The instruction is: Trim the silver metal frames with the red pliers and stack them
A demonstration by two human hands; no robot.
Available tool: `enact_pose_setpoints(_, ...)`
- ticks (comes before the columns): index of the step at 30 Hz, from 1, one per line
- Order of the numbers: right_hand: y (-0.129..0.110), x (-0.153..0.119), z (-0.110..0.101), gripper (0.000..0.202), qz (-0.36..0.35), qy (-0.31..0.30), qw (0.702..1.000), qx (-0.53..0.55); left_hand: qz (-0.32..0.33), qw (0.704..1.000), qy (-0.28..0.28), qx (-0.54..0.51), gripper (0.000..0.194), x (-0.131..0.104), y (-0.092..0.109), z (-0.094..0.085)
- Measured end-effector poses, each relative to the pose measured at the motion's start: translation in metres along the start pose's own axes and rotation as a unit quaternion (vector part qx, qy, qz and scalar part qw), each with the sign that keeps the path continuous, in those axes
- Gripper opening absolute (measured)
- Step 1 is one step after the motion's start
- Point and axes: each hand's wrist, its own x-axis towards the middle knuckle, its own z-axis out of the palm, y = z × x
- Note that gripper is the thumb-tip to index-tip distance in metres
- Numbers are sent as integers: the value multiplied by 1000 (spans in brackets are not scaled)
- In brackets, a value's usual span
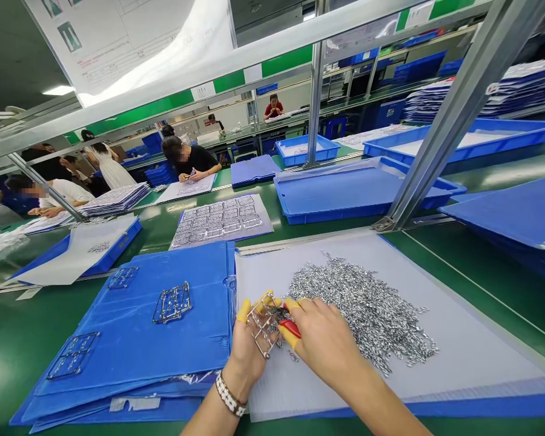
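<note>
Head view: wire frame (264, 327) sits in the left hand (245, 354), just left of the pile of small metal pieces (363, 309) on the white sheet (454, 309). Left fingers grip the frame at its edges; right hand (331, 342) has its fingers closed round red-handled pliers (291, 329), tip at the frame. Frame looks light and fairly stiff, but thin bars could bend under a hard squeeze. Smooth metal, maybe slippery; yellow finger covers (244, 310) should help. Best hold: outer bars, clear of the small inner links.
</note>
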Motion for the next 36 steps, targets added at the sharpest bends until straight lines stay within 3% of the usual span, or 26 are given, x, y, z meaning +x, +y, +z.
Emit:
enact_pose_setpoints(6, 6, 5, 4, 25, 18, -24, 1000, 3, -5, 1000, 7, 3, 48, 2, -2, 1)
enact_pose_setpoints(16, 4, 5, 14, 19, 2, -4, 1000, -15, 31, 997, 40, 58, 46, 2, -6, -1)
enact_pose_setpoints(27, 12, -10, 15, 25, 27, -25, 999, -11, -22, 998, 9, -56, 51, 5, 5, 2)
enact_pose_setpoints(36, 12, -10, 21, 26, 26, -15, 1000, -7, 7, 999, 19, -32, 52, 4, 4, 9)
